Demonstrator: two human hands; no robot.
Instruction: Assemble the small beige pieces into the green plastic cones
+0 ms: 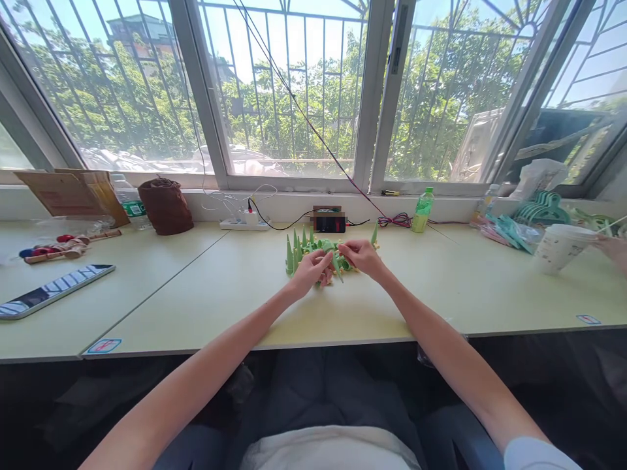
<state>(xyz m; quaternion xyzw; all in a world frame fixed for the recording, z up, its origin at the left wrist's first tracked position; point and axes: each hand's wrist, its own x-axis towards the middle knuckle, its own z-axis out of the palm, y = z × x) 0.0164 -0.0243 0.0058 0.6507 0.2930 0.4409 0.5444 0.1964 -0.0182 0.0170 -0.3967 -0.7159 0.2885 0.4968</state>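
Observation:
In front of me on the pale table (220, 313), my left hand (311, 269) and my right hand (364, 257) are close together. My left hand's fingers are closed on a small green pointed piece (337, 266), its tip showing below them. The fingertips of my right hand pinch at its upper end. Around and behind my hands lies a cluster of light green pieces with small yellow-orange bits. Several slim green cones (294, 253) stand upright left of my left hand, and another green cone (375, 234) rises beyond my right hand.
Behind the cluster is a dark phone-like screen (329, 223). A green bottle (423, 210), power strip (245, 224) and cables line the windowsill. At left lie a tablet (53, 290) and brown bag (165, 205). Far right, another person's hand (614, 251) is by a white cup (563, 248).

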